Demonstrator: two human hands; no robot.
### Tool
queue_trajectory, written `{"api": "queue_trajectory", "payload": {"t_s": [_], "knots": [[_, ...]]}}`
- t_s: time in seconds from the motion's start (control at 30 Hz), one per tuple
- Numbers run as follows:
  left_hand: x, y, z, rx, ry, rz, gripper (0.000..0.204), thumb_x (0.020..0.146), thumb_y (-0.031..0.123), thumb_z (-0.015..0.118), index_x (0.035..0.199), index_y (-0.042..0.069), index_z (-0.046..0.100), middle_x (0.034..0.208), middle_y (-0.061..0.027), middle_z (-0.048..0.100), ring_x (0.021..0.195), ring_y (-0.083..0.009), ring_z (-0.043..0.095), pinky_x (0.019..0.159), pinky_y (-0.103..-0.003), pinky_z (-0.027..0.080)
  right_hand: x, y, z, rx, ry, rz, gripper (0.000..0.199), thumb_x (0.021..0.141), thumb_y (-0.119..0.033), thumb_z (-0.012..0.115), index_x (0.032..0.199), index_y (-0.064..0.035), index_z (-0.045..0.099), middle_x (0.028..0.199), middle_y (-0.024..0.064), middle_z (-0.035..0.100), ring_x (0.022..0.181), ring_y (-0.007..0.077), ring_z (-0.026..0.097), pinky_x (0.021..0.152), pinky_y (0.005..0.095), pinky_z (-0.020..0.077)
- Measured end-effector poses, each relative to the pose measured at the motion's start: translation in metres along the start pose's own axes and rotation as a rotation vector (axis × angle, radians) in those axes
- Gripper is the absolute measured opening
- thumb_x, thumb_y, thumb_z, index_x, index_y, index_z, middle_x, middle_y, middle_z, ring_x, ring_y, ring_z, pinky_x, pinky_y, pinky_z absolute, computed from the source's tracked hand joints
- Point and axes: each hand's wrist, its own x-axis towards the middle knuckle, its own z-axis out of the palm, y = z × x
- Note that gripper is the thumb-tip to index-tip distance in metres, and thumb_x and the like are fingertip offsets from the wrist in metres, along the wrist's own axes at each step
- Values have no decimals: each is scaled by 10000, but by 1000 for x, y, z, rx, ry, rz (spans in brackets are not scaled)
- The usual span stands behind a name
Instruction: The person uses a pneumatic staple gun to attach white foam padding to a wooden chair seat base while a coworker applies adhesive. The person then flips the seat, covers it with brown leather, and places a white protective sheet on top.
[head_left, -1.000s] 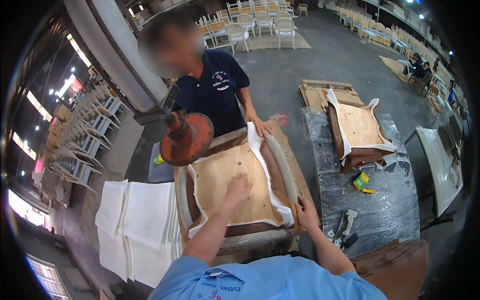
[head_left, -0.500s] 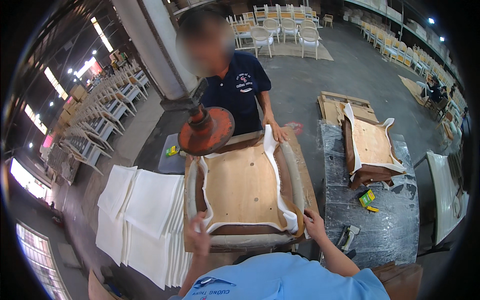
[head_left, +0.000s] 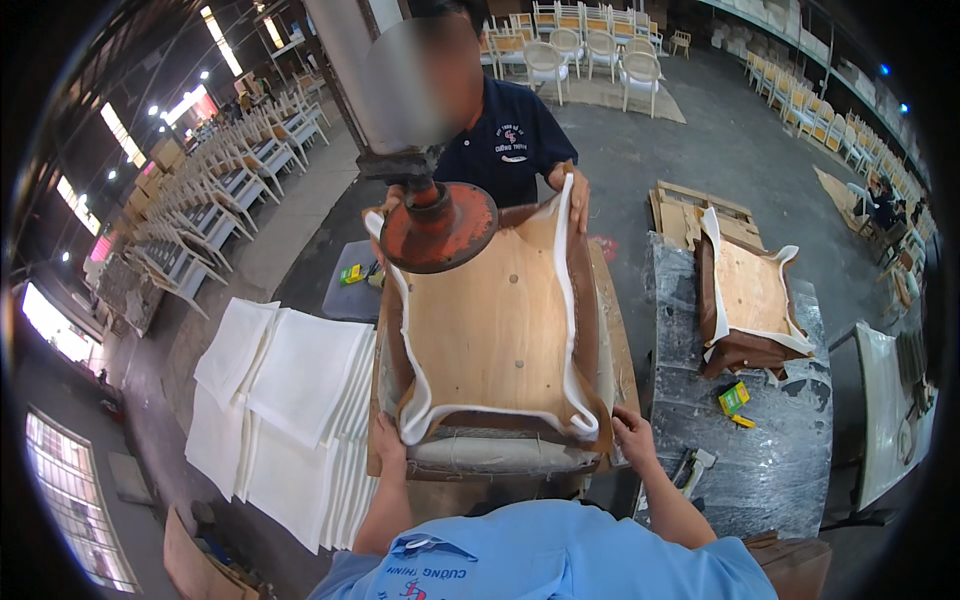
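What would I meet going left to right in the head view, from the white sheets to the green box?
White sheets → the wearer's left hand → the wood panel → the wearer's right hand → the green box.

Two brown-covered, white-padded wooden seats [head_left: 490, 350] [head_left: 750, 290] lie one beneath, one right of, one round orange-red metal disc [head_left: 460, 235]. Two green-and-yellow boxes [head_left: 351, 274] [head_left: 733, 398] flank the disc. The person's two bare hands [head_left: 389, 440] [head_left: 632, 437] and a co-worker's two hands [head_left: 393, 197] [head_left: 575, 197] surround it.

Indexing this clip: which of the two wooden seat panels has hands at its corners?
The central panel, with left hand and right hand at its near corners; the other panel, on the plastic-covered table, has none.
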Motion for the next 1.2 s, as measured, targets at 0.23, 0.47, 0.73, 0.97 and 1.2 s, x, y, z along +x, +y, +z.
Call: {"api": "queue_trajectory", "payload": {"t_s": [0.23,0.47,0.73,0.97,1.2], "knots": [[1,-3,1,-5,70,-16,654,1203,461,405,1463,-73,681,1442,-321,708,1383,-487,640,1192,-513,465,-7,-12,6,-85,43,-61,323,1082,-155,742,1359,9,770,1102,44,796,909,107,706,775,293,578],[-3,5,9,66,160,10,645,1202,449,395,1428,-71,704,1420,-328,719,1358,-499,653,1153,-536,484,-7,-17,9,-76,100,-59,305,1074,-120,744,1347,10,777,1159,90,814,1032,158,758,913,315,599],[-2,8,6,139,82,-23,689,1215,480,363,1459,-85,672,1449,-325,707,1375,-503,644,1175,-528,477,-8,-20,10,-87,106,-23,277,1066,-105,748,1312,17,783,1171,121,817,1092,193,778,993,344,602],[-7,6,5,163,105,7,674,1214,470,382,1437,-89,685,1430,-346,704,1369,-513,640,1175,-542,465,-8,-26,14,-141,143,-43,263,1049,-83,757,1292,14,785,1171,128,818,1091,209,782,1000,357,602],[-8,12,11,54,94,-26,650,1214,451,387,1526,-66,627,1547,-313,648,1471,-485,578,1247,-507,435,-5,-19,11,-80,175,-37,260,1023,-143,785,1267,-56,805,1169,151,813,1091,274,800,974,384,603]]}}
